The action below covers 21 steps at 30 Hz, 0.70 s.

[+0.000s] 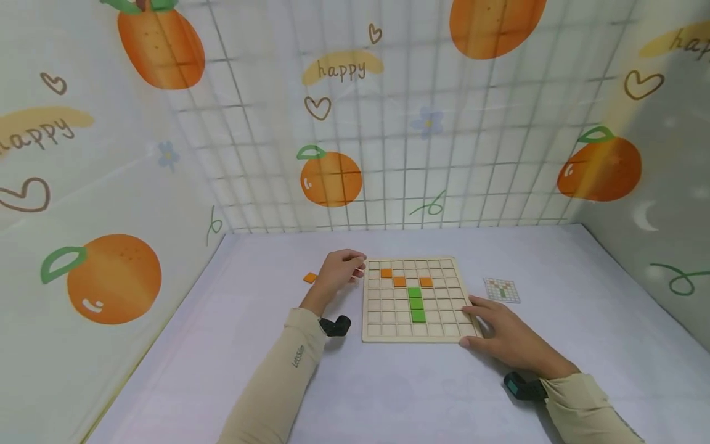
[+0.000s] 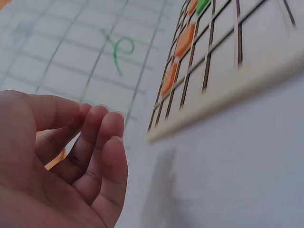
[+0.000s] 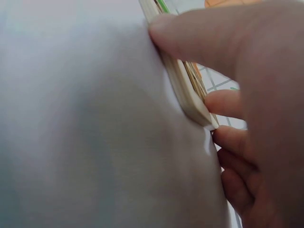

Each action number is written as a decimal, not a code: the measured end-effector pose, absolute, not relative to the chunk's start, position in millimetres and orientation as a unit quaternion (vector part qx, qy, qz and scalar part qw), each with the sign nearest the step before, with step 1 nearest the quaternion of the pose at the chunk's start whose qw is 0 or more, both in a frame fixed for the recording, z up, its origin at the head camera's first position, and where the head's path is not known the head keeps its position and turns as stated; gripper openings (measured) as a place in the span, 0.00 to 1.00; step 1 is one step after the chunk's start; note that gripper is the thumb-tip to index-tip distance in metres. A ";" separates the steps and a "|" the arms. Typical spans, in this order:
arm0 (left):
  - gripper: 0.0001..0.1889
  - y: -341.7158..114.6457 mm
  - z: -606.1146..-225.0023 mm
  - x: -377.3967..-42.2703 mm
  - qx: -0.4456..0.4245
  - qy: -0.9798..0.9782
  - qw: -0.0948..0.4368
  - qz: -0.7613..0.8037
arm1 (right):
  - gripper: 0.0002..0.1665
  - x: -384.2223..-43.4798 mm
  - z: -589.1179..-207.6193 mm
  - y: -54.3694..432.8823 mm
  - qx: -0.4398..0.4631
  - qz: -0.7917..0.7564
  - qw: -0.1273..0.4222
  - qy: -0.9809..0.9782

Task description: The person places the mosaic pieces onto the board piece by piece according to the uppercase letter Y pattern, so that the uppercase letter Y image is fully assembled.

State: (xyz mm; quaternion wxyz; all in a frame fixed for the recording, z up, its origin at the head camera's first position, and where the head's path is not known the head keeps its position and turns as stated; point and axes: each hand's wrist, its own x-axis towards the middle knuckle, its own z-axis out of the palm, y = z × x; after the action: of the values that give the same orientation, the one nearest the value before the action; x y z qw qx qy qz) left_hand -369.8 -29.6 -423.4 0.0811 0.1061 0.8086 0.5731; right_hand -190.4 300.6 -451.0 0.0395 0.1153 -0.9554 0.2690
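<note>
A square wooden grid board (image 1: 444, 320) lies on the table. On it, three orange tiles (image 1: 399, 282) sit above a column of green tiles (image 1: 416, 303). My left hand (image 1: 339, 271) hovers beside the board's far left corner. In the left wrist view its fingers (image 2: 110, 161) are loosely bent, tips close to the thumb, and no tile shows between them. My right hand (image 1: 510, 336) holds the board's near right corner, thumb at the front edge and fingers along the right rim (image 3: 183, 90). A loose orange tile (image 1: 310, 278) lies left of my left hand.
A small card (image 1: 501, 290) printed with a coloured grid pattern lies right of the board. Behind the table (image 1: 383, 388) hangs a sheet (image 1: 388, 135) with orange prints over a wire grid. Both wrists wear dark devices (image 1: 335, 326).
</note>
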 end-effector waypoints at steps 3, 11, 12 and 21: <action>0.17 -43.3 -424.7 -372.9 0.090 0.800 0.073 0.588 | 0.45 -190.6 -452.2 301.9 0.117 0.270 0.038 -0.955; 0.17 -72.0 -425.5 -379.0 0.054 0.795 0.056 0.602 | 0.45 -191.4 -456.9 305.6 0.113 0.277 0.039 -0.954; 0.17 -75.8 -425.6 -379.7 0.050 0.795 0.054 0.602 | 0.45 -191.5 -457.1 305.3 0.113 0.277 0.039 -0.953; 0.15 -108.5 -429.7 -384.2 0.009 0.789 0.000 0.615 | 0.45 -192.8 -453.1 300.5 0.119 0.269 0.040 -0.955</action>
State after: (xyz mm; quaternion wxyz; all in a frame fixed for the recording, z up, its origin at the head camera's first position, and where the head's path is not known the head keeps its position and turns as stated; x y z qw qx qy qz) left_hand -384.2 -108.5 -429.7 0.0002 0.0087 0.7887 0.6147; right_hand -192.8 300.5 -453.1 0.0399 0.1191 -0.9549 0.2692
